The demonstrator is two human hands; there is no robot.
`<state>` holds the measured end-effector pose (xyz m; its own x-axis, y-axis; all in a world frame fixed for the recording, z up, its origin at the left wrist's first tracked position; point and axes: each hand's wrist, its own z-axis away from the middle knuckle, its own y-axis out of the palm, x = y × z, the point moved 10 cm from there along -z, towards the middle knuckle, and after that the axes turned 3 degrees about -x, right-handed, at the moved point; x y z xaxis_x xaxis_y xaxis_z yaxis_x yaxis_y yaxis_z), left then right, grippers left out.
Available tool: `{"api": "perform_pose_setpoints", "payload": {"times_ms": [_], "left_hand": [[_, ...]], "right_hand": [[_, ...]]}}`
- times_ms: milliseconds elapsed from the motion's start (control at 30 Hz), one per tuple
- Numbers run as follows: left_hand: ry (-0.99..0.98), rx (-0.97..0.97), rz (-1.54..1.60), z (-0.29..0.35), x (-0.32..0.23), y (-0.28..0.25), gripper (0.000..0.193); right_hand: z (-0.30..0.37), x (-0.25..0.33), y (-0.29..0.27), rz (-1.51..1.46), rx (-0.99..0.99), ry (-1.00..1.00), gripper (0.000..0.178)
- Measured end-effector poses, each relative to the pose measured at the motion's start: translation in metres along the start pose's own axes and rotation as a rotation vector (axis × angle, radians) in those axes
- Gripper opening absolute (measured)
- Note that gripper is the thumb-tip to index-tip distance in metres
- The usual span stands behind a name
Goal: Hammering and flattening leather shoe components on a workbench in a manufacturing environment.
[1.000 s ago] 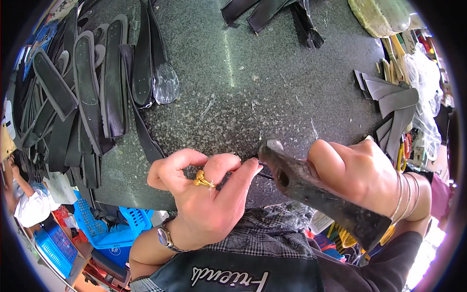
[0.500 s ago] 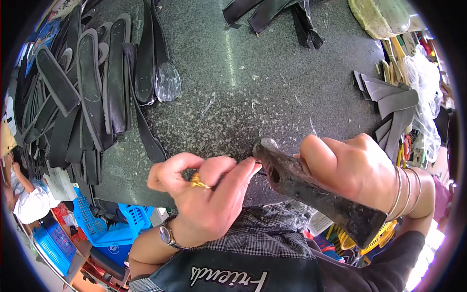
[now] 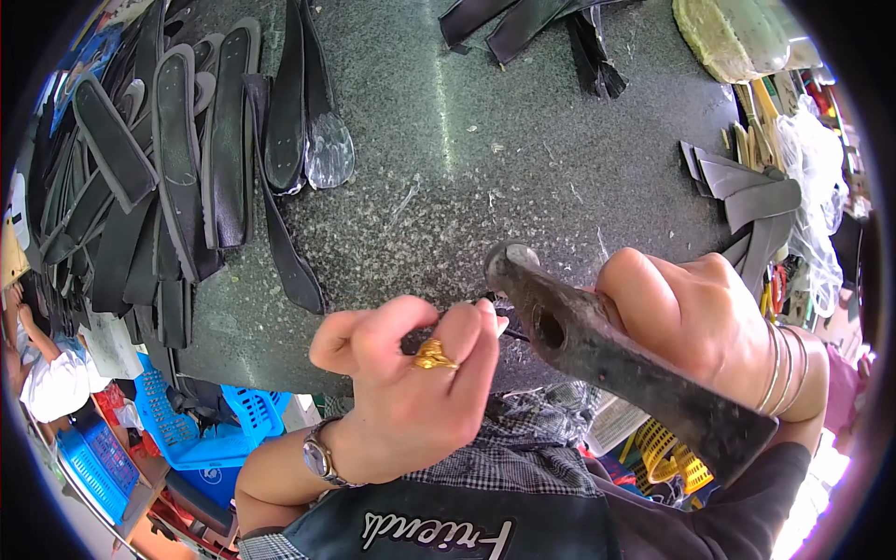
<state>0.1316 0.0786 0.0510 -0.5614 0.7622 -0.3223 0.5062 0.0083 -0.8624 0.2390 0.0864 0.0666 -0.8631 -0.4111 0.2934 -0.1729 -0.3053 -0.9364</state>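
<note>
My right hand (image 3: 686, 303) is closed around a worn, dark metal hammer (image 3: 635, 373), whose handle is hidden in the grip. The hammer's round face hangs just above the dark stone tabletop (image 3: 401, 233), and a hole shows through its head. Close beside that face, the fingertips of my left hand (image 3: 415, 387) are pinched together, with a gold ring on one finger. A thin dark edge shows by the fingertips, but most of what they hold is hidden. Left of this hand, a narrow black strap (image 3: 291, 261) lies on the tabletop.
Many black straps (image 3: 177, 159) are heaped at the left, one with a whitish coated end (image 3: 329, 149). More strap pieces lie at the far edge (image 3: 523, 23) and the right edge (image 3: 761, 201). A blue plastic basket (image 3: 168, 429) stands below the table at left; a yellow one (image 3: 667, 453) at right.
My left hand has shifted slightly to the right, its fingers still pinched. The hammer and my right hand have moved a little to the right and the hammer has tilted slightly.
</note>
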Motion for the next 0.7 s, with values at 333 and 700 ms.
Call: {"api": "perform_pose_setpoints", "payload": {"times_ms": [333, 700], "left_hand": [[0.020, -0.054, -0.040, 0.004, 0.003, -0.007, 0.022], [-0.024, -0.032, 0.001, 0.021, -0.002, 0.004, 0.016]], "right_hand": [[-0.005, 0.008, 0.001, 0.024, 0.091, 0.016, 0.028], [-0.019, 0.005, -0.020, -0.099, -0.007, -0.051, 0.028]]}}
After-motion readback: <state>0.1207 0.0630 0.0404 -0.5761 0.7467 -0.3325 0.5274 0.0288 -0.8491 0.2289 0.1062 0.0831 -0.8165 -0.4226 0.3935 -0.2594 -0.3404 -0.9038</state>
